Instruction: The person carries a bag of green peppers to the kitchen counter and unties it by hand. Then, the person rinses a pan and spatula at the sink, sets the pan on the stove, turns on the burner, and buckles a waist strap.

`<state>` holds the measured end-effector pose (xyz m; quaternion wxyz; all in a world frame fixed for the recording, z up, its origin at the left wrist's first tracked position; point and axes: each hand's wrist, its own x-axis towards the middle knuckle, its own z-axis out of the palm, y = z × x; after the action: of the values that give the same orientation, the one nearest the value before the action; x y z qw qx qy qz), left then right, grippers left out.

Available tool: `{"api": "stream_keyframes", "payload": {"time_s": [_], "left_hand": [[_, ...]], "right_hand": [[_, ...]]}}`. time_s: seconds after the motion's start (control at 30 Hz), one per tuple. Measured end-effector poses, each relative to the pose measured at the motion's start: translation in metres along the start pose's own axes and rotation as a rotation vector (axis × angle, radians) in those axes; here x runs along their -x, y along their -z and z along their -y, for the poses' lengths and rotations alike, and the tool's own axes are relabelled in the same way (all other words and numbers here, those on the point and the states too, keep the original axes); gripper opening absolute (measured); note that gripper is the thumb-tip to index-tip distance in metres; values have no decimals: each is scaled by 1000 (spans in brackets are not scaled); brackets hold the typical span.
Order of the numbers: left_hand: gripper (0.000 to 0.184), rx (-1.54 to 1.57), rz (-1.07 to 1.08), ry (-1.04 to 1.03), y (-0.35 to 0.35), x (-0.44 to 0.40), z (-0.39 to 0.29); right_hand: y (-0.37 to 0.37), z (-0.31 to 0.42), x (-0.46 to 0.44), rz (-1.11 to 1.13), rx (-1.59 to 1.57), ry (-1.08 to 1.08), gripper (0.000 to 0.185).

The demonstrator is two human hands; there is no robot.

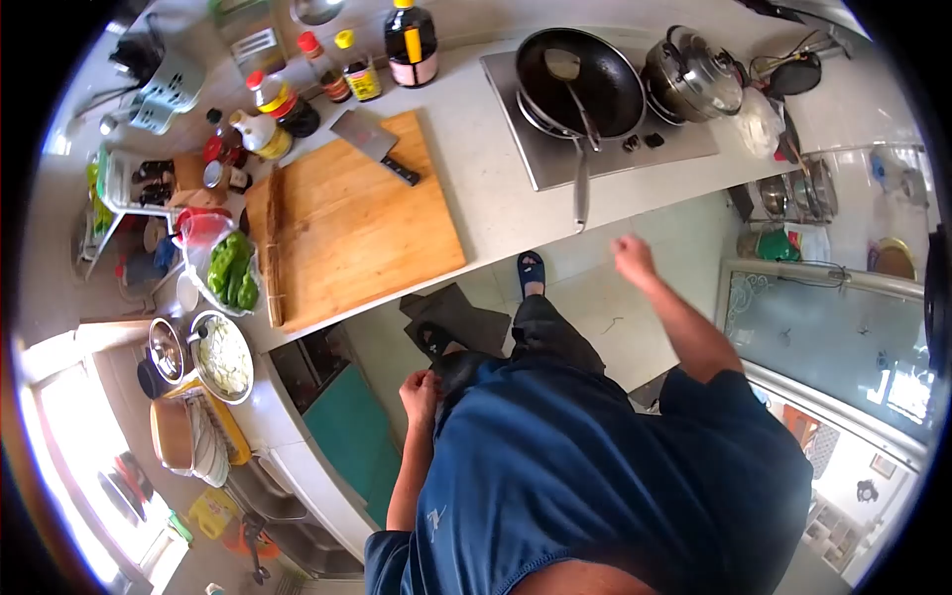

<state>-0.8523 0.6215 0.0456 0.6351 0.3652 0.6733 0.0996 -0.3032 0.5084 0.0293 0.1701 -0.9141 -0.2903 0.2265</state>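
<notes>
My right hand (635, 260) is held over the floor in front of the counter, its fingers curled in, with nothing visible in them. It is nearest to the handle of the black wok (620, 84), which sits on the left burner with a metal spatula (563, 65) resting in it. Down beside my leg, my left hand (419, 397) has its fingers curled too, and no object shows in it. A cleaver (367, 135) lies on the far side of the wooden cutting board (362, 228), its black handle pointing toward the right.
Lidded pot (684, 84) stands on the right burner. Bottles (412, 45) line the wall. Green peppers (231, 270) in a bag lie left of the board. A bowl of pale sliced food (224, 357) is near the sink (307, 545). A glass door (833, 347) is at right.
</notes>
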Motion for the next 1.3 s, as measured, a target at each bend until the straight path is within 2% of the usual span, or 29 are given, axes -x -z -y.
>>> {"api": "stream_keyframes", "payload": {"time_s": [0.07, 0.1, 0.17, 0.2, 0.23, 0.3, 0.37, 0.4, 0.43, 0.5, 0.53, 0.57, 0.67, 0.83, 0.9, 1.03, 1.1, 1.3], "left_hand": [[18, 0, -58, 5, -28, 4, -7], [18, 3, -72, 19, -44, 8, -8], [18, 2, -134, 62, -76, 15, -12], [20, 8, -124, 93, -90, 16, -4], [20, -11, -146, 129, -106, 28, -5], [20, 126, -144, 109, -151, 50, -14], [21, 12, -99, 92, -184, 67, -19], [23, -2, -75, 58, -195, 71, -9], [23, 0, -90, 85, -203, 78, -9], [23, -121, -93, 40, -216, 88, -11], [24, -76, -117, 45, -220, 87, -13], [24, -84, -161, 147, -223, 90, -17], [25, 26, -200, 211, -233, 89, -21], [26, -79, -141, 108, -253, 79, -27], [26, -105, -117, 129, -254, 76, -29], [25, -26, -112, 76, -251, 73, -19], [25, 21, -117, 132, -245, 74, -14], [24, 32, -171, 140, -235, 85, 1]], "right_hand": [[55, 14, -67, 9, 182, -41, 42], [68, 11, -105, -87, 268, 15, 43], [106, 44, -161, -25, 339, -137, 49], [110, 40, -190, -62, 331, -112, 57], [121, 48, -210, 8, 386, -116, 63], [129, 47, -243, 184, 507, -65, 62], [120, 29, -266, 211, 542, 24, 61], [117, 24, -278, 312, 556, 80, 59], [118, 24, -282, 412, 572, 139, 58], [122, 32, -283, 439, 586, 138, 55], [128, 39, -281, 441, 604, 138, 54], [130, 42, -283, 436, 618, 139, 53], [117, 27, -295, 417, 648, 208, 50], [124, 52, -284, 506, 695, 206, 46], [132, 63, -276, 533, 760, 243, 42], [124, 44, -285, 489, 821, 324, 41], [122, 41, -287, 418, 880, 412, 40], [124, 52, -285, 480, 848, 349, 42]]}}
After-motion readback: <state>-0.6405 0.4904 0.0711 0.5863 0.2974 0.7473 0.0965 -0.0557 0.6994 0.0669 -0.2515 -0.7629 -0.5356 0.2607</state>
